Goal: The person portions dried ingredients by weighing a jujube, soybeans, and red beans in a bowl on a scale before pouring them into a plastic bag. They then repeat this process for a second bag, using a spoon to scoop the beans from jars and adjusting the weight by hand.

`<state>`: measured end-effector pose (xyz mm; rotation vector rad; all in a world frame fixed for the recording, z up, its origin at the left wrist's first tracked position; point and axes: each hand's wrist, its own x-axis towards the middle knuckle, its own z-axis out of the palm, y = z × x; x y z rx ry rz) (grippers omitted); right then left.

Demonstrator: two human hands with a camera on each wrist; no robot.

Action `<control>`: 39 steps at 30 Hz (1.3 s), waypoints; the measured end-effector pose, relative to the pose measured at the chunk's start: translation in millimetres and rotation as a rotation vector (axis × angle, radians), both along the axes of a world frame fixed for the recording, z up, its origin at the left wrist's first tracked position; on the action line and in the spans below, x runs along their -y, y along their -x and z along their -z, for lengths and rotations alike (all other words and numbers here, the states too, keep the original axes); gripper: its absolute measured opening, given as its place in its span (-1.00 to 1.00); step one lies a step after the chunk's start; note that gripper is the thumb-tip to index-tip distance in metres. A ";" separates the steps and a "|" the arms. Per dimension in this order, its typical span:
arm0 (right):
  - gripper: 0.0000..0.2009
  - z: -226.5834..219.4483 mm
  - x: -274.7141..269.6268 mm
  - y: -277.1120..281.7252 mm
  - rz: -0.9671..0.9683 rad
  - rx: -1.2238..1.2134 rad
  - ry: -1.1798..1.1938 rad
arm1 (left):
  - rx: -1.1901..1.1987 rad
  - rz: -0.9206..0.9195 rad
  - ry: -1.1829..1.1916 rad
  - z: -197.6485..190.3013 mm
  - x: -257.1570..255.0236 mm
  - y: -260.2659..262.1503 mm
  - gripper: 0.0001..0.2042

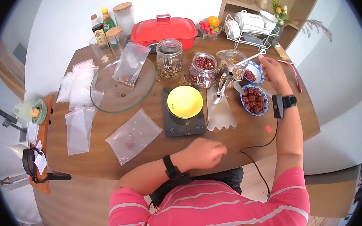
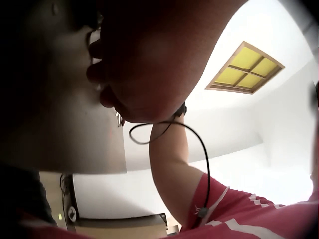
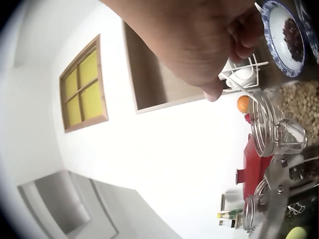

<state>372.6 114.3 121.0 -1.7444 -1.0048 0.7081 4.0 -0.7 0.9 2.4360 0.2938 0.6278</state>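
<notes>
My right hand (image 1: 274,72) pinches a white long-handled spoon (image 1: 249,59) by the end of its handle. The spoon slants down leftward to the mouth of a wire-clasped glass jar of pale grains (image 3: 299,104), and its bowl end is hidden. Below that hand stand a blue-and-white bowl of small dark red pieces (image 1: 251,75) and a second one of wrinkled red fruit (image 1: 254,100). My left hand (image 1: 204,152) rests by the table's front edge, fingers loosely curled and holding nothing. Ahead of it, a yellow bowl (image 1: 184,102) sits on a black kitchen scale (image 1: 185,130).
Beside the scale lies a flat silver piece with a wavy edge (image 1: 222,117). Two more glass jars (image 1: 169,63) stand behind. A zip bag (image 1: 133,135) lies left, near a large glass bowl (image 1: 98,103) with another bag in it. A red cooker (image 1: 164,30) stands at the back.
</notes>
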 end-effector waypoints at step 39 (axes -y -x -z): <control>-0.67 -45.5 -51.9 106.3 -0.197 0.574 -0.098 | -0.136 0.105 0.323 20.3 7.6 -3.2 -0.86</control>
